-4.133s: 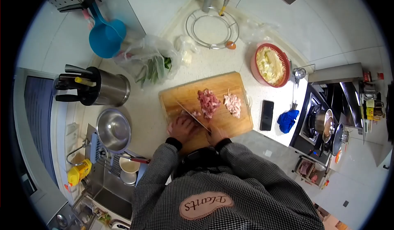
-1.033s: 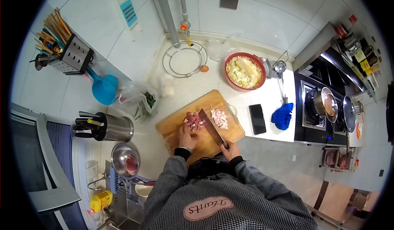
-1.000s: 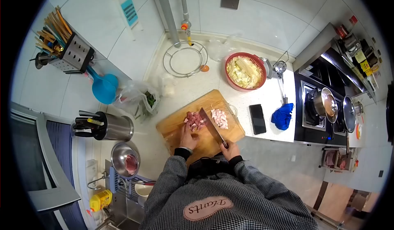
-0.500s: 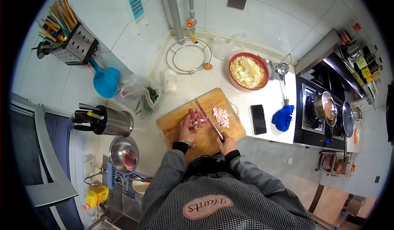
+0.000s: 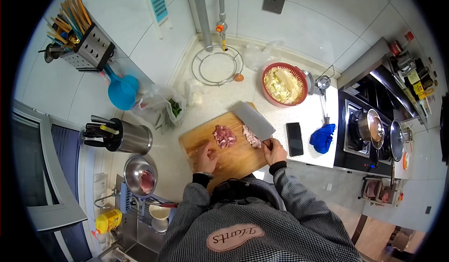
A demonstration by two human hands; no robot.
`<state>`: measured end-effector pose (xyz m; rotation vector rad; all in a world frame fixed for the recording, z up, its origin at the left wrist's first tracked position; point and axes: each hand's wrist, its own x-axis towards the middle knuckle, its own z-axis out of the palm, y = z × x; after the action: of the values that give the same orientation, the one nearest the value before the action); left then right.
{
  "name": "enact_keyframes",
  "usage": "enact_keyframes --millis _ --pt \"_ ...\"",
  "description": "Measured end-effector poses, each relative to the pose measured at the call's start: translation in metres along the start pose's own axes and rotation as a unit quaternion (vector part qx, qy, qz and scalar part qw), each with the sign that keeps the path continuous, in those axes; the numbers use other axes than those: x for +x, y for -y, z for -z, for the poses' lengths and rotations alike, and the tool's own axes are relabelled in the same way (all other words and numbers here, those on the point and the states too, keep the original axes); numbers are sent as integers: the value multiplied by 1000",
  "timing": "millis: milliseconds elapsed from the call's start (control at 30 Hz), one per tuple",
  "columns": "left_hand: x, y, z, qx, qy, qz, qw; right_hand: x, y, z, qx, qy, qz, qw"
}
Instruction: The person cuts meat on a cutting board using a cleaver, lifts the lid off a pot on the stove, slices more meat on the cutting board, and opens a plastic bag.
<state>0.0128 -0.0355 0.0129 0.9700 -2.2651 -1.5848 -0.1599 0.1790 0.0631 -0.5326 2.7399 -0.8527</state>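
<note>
My right hand grips the handle of a cleaver, whose broad blade lies tilted flat over the right side of a wooden cutting board. Partly hidden beneath the blade is a pile of pale, fatty chopped meat. Redder meat pieces sit heaped left of it. My left hand hovers just below that red heap, loosely bent and holding nothing, apart from the meat.
A phone and a blue cloth bundle lie right of the board. Behind stands a red basket of shredded cabbage. On the left are a knife block and a steel bowl with raw meat. Pots stand on the stove.
My right hand has moved right with the cleaver, its blade turning from edge-down between the piles to flat over the pale meat. My left hand has drawn back from the red meat.
</note>
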Motion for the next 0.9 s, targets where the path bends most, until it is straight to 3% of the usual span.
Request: enact_keyframes --millis 133,267,367,567,767,900 --pt "-11 7 6 -19 -12 61 998 21 -19 -17 -10 -33 35 999" --pt "-19 21 10 -1 -30 35 999 34 -27 -23 -3 -16 26 1000" --pt "-24 25 14 -21 -32 38 999 41 -44 -34 19 3 73 997" --pt "-37 16 18 -16 -59 102 993 41 -53 -35 18 -27 132 991" --pt "-41 33 14 -54 -155 73 984 39 -42 -21 109 -21 98 989" --pt "-41 -8 17 -49 -173 79 981 33 -29 -15 149 1 100 984"
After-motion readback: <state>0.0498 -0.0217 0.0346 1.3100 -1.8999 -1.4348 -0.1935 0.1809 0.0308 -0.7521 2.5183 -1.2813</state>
